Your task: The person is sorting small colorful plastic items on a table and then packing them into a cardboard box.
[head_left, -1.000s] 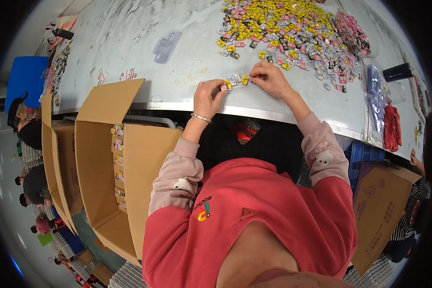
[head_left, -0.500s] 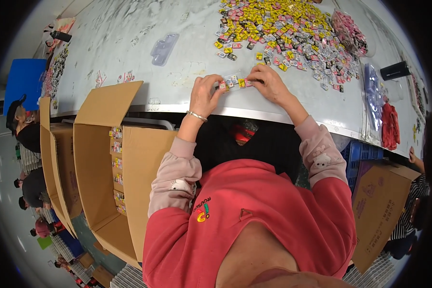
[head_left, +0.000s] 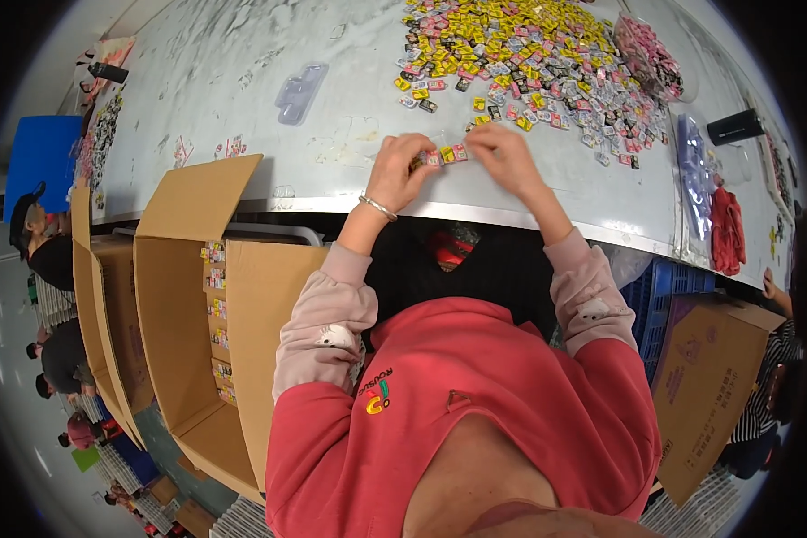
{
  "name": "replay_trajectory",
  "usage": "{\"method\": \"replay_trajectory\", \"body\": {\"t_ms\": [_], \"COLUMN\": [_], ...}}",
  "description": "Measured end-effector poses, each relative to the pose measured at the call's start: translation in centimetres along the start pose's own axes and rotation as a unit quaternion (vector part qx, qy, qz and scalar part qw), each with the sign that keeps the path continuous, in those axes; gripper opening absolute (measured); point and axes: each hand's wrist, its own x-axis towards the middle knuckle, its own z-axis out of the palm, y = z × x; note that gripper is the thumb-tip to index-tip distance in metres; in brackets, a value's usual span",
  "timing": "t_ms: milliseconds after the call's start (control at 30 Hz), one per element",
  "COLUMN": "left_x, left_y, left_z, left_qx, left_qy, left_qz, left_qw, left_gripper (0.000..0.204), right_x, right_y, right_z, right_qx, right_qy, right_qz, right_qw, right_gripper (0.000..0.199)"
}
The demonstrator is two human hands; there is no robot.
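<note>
Small yellow and pink wrapped packets (head_left: 446, 155), pinched in a row between left hand (head_left: 402, 170) and right hand (head_left: 504, 157) near the desk's (head_left: 242, 81) front edge, could slip and scatter.

Bare table (head_left: 242, 81) is left open on the far left, broken only by a clear tray (head_left: 300, 90). The far right is blocked by a heap of small packets (head_left: 529, 54). An open cardboard box (head_left: 197, 341), seemingly part-filled, is set near left.

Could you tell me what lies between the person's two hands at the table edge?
In the head view, a short row of small pink and yellow packets spans from the left hand to the right hand.
</note>
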Motion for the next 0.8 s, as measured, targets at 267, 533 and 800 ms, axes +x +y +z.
{"method": "replay_trajectory", "body": {"t_ms": [267, 533, 800], "left_x": [4.1, -2.5, -3.6], "left_y": [1.3, 1.7, 1.9], "left_z": [0.1, 3.4, 2.5], "left_qx": [-0.017, 0.216, 0.178], "left_qy": [0.024, -0.125, -0.109], "left_qz": [0.047, 0.029, 0.000], "left_qw": [0.998, 0.968, 0.978], "left_gripper": [0.032, 0.072, 0.068], "right_x": [3.9, 1.8, 0.1], "right_y": [-2.0, -0.1, -2.0], "right_z": [-1.3, 0.7, 2.4], "right_qx": [0.436, 0.059, -0.065], "right_qy": [-0.065, -0.021, 0.085], "right_qz": [0.247, 0.170, 0.053], "right_qw": [0.863, 0.983, 0.993], "right_gripper": [0.028, 0.006, 0.006]}}
